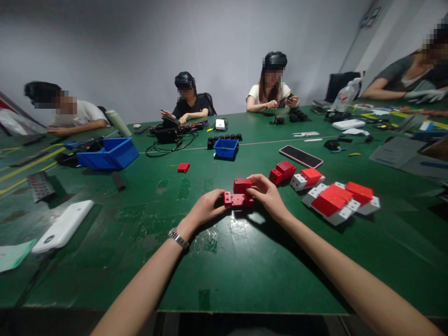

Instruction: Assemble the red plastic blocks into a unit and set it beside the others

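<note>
Above the green table, my left hand (pixel 206 207) pinches the left end of a red plastic housing (pixel 238 200) that has round holes in its end block. My right hand (pixel 266 195) grips a red block (pixel 242 185) standing at the back of the housing, its thumb and fingers closed at the right side. Whether the block is seated in the housing or only held against it, I cannot tell. To the right of my right hand lie a similar all-red module (pixel 283 172) and several red-and-white modules (pixel 332 201). A small flat red piece (pixel 183 167) rests beyond my left hand.
A small blue bin (pixel 226 147) stands ahead, with black round parts (pixel 233 137) behind it. Farther left is a larger blue bin (pixel 115 154). A phone (pixel 301 156) lies right of centre, a white device (pixel 65 225) at left. Several people sit around the table (pixel 224 280).
</note>
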The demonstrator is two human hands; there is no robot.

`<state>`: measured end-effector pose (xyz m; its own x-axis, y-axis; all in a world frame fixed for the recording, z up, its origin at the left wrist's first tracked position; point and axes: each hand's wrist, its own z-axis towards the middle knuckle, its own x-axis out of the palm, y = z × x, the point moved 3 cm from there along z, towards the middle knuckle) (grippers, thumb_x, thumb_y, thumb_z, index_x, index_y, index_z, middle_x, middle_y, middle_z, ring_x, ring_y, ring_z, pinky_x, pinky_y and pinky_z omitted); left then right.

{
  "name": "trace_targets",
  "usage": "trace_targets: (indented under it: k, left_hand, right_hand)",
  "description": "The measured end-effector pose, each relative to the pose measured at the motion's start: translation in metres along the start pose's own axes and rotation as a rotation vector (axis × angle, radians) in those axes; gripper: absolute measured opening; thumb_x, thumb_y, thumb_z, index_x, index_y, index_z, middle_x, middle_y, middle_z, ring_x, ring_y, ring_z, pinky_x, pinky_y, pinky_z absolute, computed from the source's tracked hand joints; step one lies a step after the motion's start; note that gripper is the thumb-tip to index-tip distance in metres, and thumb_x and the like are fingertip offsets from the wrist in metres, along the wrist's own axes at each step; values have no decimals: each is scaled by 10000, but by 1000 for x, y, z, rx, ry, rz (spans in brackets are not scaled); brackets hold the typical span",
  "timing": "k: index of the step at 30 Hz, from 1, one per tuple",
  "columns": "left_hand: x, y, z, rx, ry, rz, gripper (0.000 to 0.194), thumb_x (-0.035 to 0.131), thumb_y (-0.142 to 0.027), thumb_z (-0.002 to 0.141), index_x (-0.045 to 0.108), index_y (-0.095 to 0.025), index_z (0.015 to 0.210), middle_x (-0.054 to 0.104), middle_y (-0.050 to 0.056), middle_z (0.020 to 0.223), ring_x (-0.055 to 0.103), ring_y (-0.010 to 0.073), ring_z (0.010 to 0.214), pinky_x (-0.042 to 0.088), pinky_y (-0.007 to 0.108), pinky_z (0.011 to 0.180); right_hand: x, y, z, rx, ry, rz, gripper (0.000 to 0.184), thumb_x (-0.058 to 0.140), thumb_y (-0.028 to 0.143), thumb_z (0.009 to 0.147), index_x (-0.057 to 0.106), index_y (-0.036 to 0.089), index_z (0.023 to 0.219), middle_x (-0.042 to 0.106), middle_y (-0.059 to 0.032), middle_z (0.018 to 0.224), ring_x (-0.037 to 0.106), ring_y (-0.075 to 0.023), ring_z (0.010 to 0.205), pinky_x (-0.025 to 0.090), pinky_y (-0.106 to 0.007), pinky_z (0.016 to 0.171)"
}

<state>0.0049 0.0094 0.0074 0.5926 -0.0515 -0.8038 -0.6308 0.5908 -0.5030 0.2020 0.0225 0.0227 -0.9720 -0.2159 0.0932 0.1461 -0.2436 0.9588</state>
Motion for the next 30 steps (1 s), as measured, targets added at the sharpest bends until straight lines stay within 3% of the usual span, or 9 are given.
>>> trace_targets:
  k: [30]
  left_hand:
    - [-1, 1, 0, 24, -12, 51, 322, 551, -346, 830, 515, -155, 1087, 602, 94, 1041, 578, 194, 932, 471, 346, 814]
  right_hand:
    - [-1, 2, 0, -22, -40, 24, 241, 668, 273, 701, 559, 229, 912, 642, -4, 932, 611, -173, 908, 465, -332, 863]
